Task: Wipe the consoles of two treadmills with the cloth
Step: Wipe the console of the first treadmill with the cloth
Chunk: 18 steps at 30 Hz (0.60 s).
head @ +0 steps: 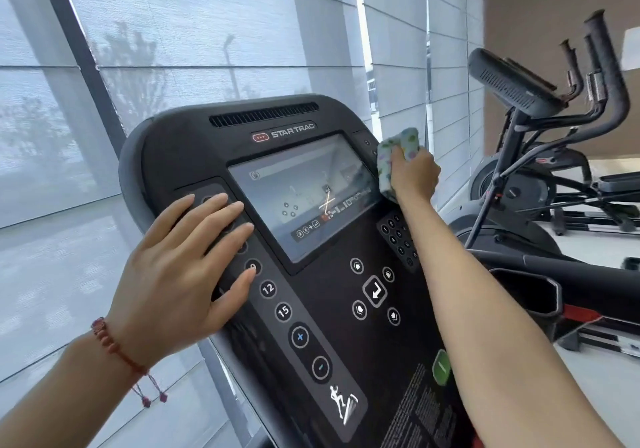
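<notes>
I see my right hand point(414, 174) at the console's point(194, 149) upper right edge, fingers curled around the bunched cloth point(398, 146) and pressing it against the dark frame just beside the right edge of the screen point(298, 194). The cloth is pale with small green and purple marks, and most of it sticks up above my knuckles; a lower fold hangs under the hand toward the number keypad point(398, 236).

My left hand point(183, 267) lies flat on the console's left side, fingers straight and slightly spread, holding nothing. The fingertips cover the upper buttons of the left button strip point(298, 336), and the thumb touches the strip just above the round key marked 12. A red beaded bracelet point(110, 347) sits on that wrist.

The console carries the STAR TRAC logo point(284, 134) under a vent slot along its top edge. Arrow keys sit below the screen. Behind the console hang grey window blinds point(207, 32), and an elliptical machine point(540, 129) stands well apart at the right
</notes>
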Tool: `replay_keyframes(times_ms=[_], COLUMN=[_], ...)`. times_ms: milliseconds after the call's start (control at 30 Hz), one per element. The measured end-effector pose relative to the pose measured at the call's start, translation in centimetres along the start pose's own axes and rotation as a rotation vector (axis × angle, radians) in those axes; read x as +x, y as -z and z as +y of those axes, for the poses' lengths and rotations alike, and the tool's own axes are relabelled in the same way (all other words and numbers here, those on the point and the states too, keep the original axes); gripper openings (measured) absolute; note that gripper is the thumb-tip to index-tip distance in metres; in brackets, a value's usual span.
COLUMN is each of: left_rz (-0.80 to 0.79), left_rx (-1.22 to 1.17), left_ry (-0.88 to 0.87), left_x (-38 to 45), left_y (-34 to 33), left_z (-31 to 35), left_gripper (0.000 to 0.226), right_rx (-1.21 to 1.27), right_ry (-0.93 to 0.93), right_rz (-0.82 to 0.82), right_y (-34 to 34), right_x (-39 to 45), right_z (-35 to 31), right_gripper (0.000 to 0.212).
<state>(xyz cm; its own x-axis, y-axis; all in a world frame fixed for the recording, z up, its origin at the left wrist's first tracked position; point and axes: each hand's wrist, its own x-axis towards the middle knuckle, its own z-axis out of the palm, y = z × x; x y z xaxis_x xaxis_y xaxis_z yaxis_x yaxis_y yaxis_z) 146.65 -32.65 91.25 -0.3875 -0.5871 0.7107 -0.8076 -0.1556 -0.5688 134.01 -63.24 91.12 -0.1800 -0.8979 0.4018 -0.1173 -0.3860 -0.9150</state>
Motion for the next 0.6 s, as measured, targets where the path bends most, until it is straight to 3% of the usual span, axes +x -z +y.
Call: replay_keyframes(times_ms=[233,367,600], left_rz=[0.016,0.007,0.007], left_rx=[-0.011,-0.008,0.0], left_ry=[-0.005,0.001,0.014], left_x=[0.0,0.0,-0.2], left_y=[-0.1,-0.1,-0.1], left_z=[-0.1,0.0,0.1], left_gripper=[0.041,0.041,0.041], right_rx=[0.019,-0.041,-0.063], right_ry=[0.144,0.175,0.011], right_rz=[-0.072,-0.088,-0.066], right_y=[-3.2,-1.9,3.1], right_x=[1.8,1.4,-0.8], right_z=[-3.9,-1.6,6.1], right_gripper=[0.041,0.045,0.041])
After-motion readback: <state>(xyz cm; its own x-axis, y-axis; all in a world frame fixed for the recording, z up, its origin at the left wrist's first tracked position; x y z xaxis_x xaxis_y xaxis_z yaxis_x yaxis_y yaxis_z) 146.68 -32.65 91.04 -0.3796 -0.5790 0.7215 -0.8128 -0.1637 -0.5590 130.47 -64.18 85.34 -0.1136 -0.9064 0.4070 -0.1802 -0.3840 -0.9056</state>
